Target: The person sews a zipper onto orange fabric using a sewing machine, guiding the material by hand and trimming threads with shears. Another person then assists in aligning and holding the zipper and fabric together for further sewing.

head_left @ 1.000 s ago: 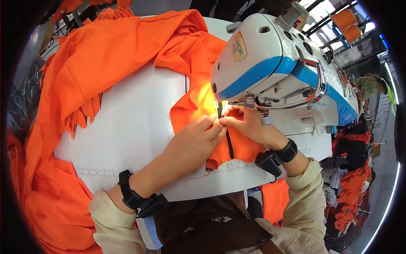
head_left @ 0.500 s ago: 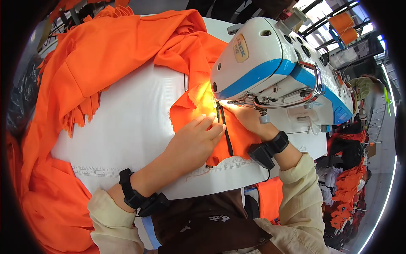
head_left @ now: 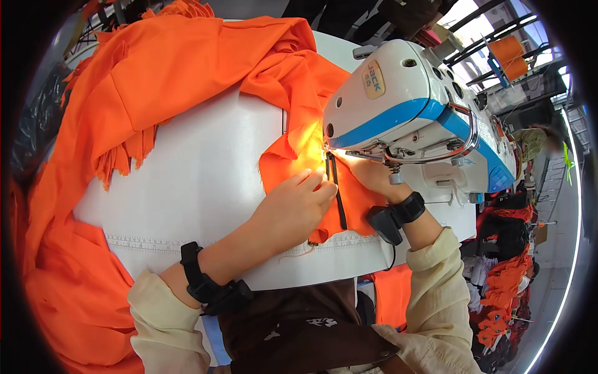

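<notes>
Orange fabric [head_left: 359, 204] lies under the needle area of a white and blue sewing machine [head_left: 380, 103]. A narrow black strip [head_left: 340, 209], split in two near the needle, runs down over this fabric. My left hand [head_left: 296, 204] rests on the fabric just left of the strip, its fingers bent and closed on the cloth close to the presser foot. From the right, my right hand [head_left: 372, 176] reaches in under the machine head and touches the fabric. Its fingertips are lost in the lamp's glare and behind the machine.
A large heap of orange fabric [head_left: 180, 68] with fringed edges covers the left and back of the white table [head_left: 205, 168]. A printed ruler [head_left: 143, 244] follows the table's front edge. Orange thread cones [head_left: 507, 57] stand at upper right. Another person [head_left: 531, 142] is in the right background.
The view has shifted a little, so the machine and fabric appear slightly lower and further right. Both hands stay at nearly the same place on the fabric.
</notes>
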`<state>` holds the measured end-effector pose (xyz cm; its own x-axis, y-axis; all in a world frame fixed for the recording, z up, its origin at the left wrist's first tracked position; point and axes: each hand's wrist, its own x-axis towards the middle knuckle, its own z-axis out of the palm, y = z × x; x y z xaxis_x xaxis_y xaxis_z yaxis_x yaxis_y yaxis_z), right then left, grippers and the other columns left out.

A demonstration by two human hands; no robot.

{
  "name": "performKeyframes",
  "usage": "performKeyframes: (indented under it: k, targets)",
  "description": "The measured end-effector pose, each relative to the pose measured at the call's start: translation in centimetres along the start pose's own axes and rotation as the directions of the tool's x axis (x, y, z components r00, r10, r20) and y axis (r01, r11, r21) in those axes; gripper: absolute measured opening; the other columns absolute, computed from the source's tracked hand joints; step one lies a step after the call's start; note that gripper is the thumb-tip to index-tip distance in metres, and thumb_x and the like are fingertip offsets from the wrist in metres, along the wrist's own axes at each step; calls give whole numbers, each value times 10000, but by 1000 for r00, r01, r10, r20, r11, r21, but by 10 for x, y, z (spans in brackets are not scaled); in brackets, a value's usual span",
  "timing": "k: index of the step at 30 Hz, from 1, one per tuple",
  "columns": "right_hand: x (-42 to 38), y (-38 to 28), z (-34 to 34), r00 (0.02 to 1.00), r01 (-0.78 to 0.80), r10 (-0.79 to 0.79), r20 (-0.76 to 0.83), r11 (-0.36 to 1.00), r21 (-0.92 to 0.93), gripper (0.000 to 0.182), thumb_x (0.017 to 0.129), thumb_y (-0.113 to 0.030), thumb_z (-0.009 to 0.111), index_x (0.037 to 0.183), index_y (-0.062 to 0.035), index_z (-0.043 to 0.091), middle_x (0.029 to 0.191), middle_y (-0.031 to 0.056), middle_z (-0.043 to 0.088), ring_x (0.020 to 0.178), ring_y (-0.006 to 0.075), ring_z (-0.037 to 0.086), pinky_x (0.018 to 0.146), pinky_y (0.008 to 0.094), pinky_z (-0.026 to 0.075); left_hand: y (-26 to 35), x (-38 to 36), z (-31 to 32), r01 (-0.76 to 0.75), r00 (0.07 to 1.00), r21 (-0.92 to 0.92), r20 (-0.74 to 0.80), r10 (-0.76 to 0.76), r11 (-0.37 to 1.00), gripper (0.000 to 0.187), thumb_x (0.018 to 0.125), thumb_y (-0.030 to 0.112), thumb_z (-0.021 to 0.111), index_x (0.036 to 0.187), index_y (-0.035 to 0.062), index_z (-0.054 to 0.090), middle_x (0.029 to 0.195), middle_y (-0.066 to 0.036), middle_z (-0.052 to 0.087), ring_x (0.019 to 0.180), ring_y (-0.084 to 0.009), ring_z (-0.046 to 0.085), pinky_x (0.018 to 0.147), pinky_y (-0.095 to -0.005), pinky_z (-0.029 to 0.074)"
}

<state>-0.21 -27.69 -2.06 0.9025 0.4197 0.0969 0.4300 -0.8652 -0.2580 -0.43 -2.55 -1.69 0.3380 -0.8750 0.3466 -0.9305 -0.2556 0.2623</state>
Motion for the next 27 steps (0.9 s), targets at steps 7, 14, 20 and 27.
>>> performKeyframes:
  k: [7, 14, 20, 27]
  targets:
    - [1, -3, 3, 996, 45, -62, -69, 975, -219, 357, 1002, -166, 573, 1347, -105, 640, 1315, 92, 679, 1141, 219, 669, 950, 328, 527, 0, 0, 2, -2, 1000, 1, -17, 2, 1000, 432, 853, 70, 598, 1262, -61, 633, 1147, -107, 606, 1172, -296, 563, 981, -374, 509]
    - [-1, 22, 6, 918, -384, 360, 168, 912, 142, 253, 1020, -155, 557, 1220, -45, 666, 1167, 39, 714, 1088, 114, 639, 977, 274, 499, 1, -1, 5, 14, 1000, 13, 26, -15, 1000, 391, 862, 104, 600, 1222, -36, 662, 1146, -86, 613, 1188, -278, 559, 999, -359, 495]
    - [7, 0, -17, 979, -205, 197, 59, 964, 170, 314, 988, -158, 601, 1284, -101, 690, 1264, 69, 716, 1115, 226, 693, 936, 317, 546, 2, -1, 5, 23, 999, 20, 35, -24, 1000, 386, 855, 105, 603, 1209, -35, 667, 1148, -87, 614, 1194, -275, 559, 1004, -361, 490]
    - [-4, 19, 5, 994, -75, 101, -44, 910, 407, 303, 968, -134, 621, 1250, -145, 732, 1230, 51, 735, 1122, 194, 703, 933, 310, 553, 1, 0, 4, 14, 1000, 0, 24, -14, 1000, 423, 855, 99, 600, 1246, -51, 653, 1138, -106, 612, 1201, -290, 562, 1036, -371, 483]
